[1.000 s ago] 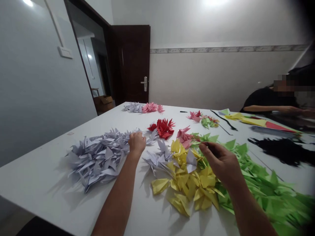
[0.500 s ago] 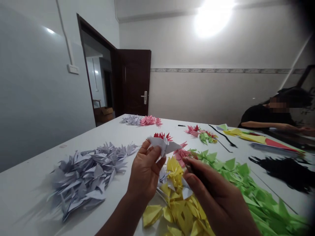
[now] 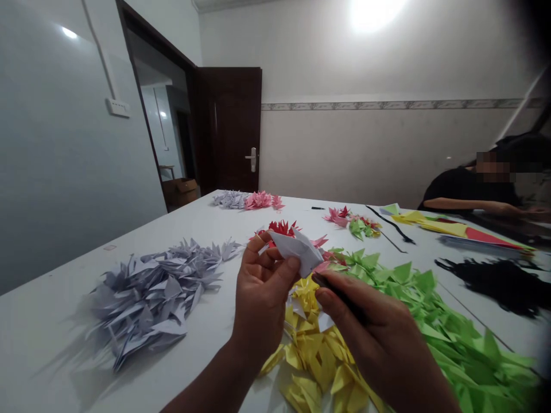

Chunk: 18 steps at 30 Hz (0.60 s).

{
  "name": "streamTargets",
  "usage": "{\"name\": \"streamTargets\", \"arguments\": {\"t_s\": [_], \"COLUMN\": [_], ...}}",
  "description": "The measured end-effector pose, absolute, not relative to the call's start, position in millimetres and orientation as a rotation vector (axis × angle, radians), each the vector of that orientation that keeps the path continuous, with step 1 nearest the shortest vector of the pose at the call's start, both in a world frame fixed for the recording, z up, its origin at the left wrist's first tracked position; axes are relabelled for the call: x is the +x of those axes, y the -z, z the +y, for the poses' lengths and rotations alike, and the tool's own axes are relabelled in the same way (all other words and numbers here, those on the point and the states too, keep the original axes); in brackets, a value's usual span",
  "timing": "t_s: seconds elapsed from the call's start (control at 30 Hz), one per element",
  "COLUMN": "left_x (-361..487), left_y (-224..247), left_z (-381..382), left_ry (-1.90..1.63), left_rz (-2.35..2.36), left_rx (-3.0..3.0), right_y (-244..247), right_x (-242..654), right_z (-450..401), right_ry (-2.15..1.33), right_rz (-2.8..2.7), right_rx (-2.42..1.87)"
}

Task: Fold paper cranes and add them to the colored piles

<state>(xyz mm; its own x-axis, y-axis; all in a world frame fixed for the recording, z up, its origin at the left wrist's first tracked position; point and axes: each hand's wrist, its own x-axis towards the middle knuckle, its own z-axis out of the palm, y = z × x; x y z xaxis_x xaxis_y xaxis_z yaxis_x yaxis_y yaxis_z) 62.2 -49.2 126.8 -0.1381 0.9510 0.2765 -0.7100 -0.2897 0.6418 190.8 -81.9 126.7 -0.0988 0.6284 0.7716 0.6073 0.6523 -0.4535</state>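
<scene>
Between thumb and fingers, my left hand (image 3: pixel 267 287) pinches a folded white paper piece (image 3: pixel 300 252) above the table. My right hand (image 3: pixel 370 321) grips a dark slender tool (image 3: pixel 344 295), its end close to the lower right edge of the white paper; whether they touch is unclear. Below the hands lies a pile of folded yellow paper pieces (image 3: pixel 318 355). A heap of white folded pieces (image 3: pixel 159 292) is left of my left hand, and green ones (image 3: pixel 443 321) spread out on the right. Red folded pieces (image 3: pixel 282 228) sit just behind the held paper.
On the white table (image 3: pixel 51 321), white and pink pieces (image 3: pixel 259 199) lie at the far edge. Black strands (image 3: pixel 491 284) and flat coloured sheets (image 3: pixel 469 232) are on the right. A person in dark clothing (image 3: pixel 456 189) sits at the far right.
The white paper has been turned in my left hand and now shows a broader flat face. My right hand with the tool has come closer to it. The camera view has tilted down slightly.
</scene>
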Motion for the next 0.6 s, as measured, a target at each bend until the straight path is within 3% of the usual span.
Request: {"name": "streamTargets", "arguments": {"t_s": [0.6], "left_x": [62.6], "left_y": [-118.8], "left_z": [-50.6], "left_ry": [-1.790], "left_rz": [0.449], "left_rx": [1.075], "right_y": [-128.4], "right_x": [192.2], "right_z": [-81.4], "right_ry": [-0.057], "right_rz": [-1.774], "right_rx": [-1.000]}}
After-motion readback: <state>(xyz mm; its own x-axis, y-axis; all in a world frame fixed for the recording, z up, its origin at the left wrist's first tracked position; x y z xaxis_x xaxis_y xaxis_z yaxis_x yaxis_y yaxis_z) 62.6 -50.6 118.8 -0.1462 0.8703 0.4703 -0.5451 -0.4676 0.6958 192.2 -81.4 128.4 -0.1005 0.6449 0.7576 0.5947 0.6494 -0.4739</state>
